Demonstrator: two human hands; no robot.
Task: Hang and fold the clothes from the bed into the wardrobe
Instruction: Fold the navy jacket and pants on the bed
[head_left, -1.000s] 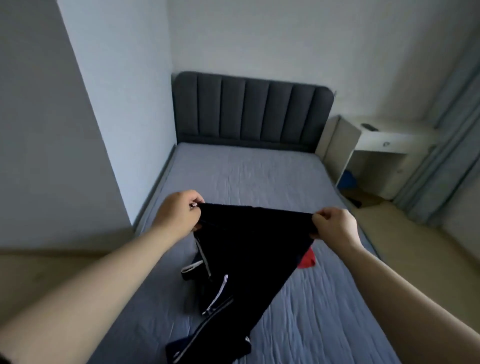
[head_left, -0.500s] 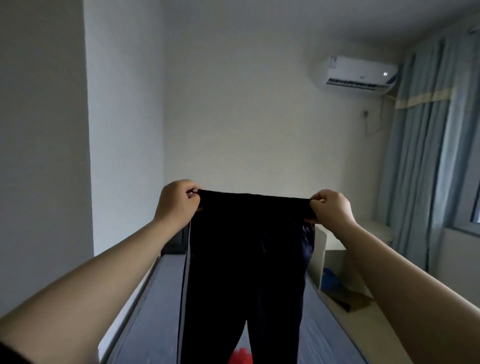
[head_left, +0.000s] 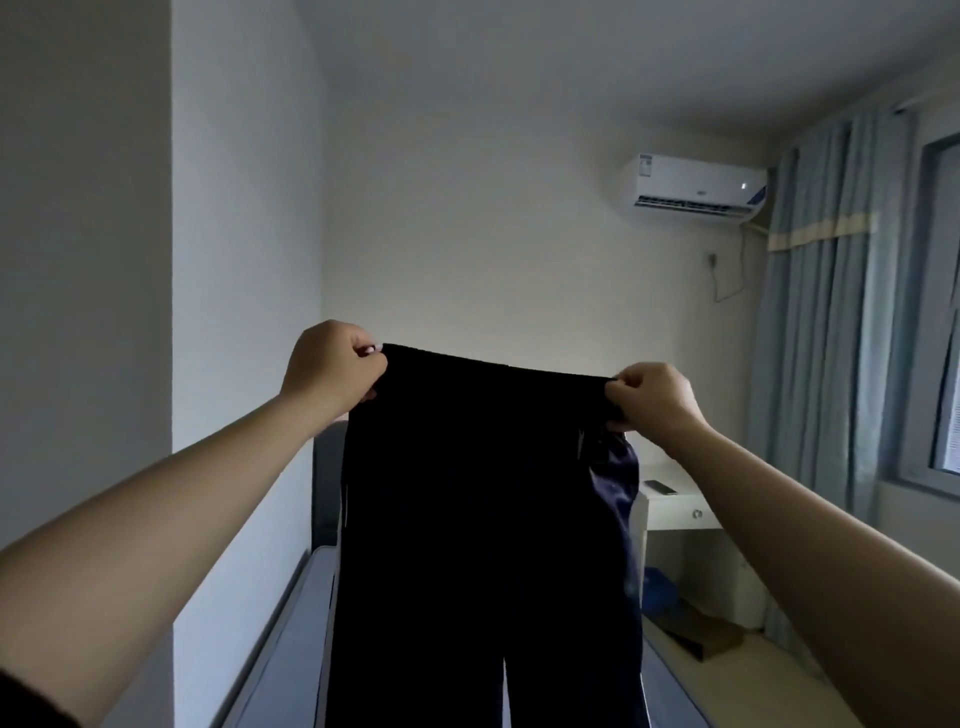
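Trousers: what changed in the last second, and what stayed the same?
The left hand and right hand raised the trousers off the bed; they now hang straight, legs down. The camera tilted up towards the wall. Unchanged: both hands pinch the waistband ends.

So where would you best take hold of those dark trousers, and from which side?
By the waistband, one corner in each hand, coming in from the outer ends. That top edge is the straight part of the trousers; pinched there, as the left hand and right hand do now, it stretches flat and both legs hang straight down.
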